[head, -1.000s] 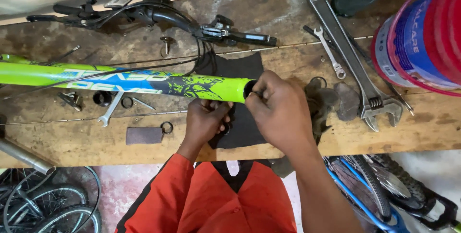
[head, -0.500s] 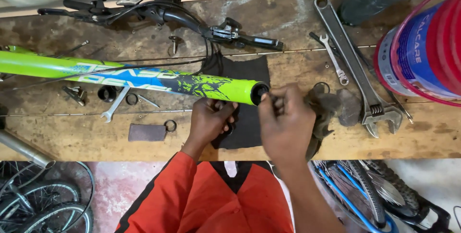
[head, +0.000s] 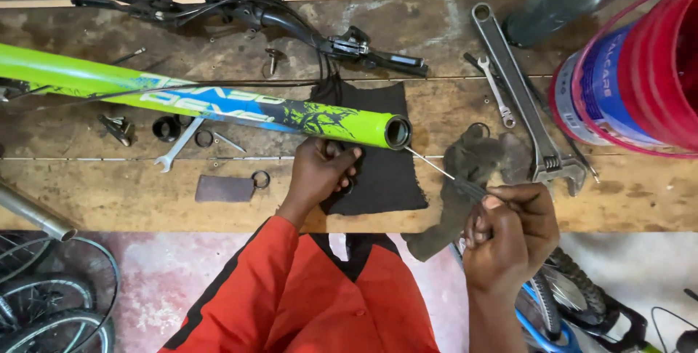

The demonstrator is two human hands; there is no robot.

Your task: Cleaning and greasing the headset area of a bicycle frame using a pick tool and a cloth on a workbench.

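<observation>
Head view, sole entry. Right hand [head: 509,237]: fingers pinched on a thin cable [head: 430,165], drawn taut from the open end of the green bicycle frame tube [head: 218,106]; a grey rag [head: 465,171] lay just beyond those fingers, under the cable. Left hand [head: 320,171]: fingers curled against the underside of the tube near its mouth, over a black cloth [head: 385,178]; whether they gripped anything small could not be told. Progress, as judged: a length of cable stood clear of the tube mouth, while the rest ran inside or along the frame, so the pulling looked partly done. Room: the near edge of the desk [head: 145,211] lay just short of the right fingers, open air behind them; to their right, close by, a large adjustable wrench [head: 520,84]; beyond it a red bucket [head: 654,69]. Beyond the left fingers, handlebars with brake levers [head: 254,7]; to their left, a small spanner [head: 178,146] and loose rings.
</observation>
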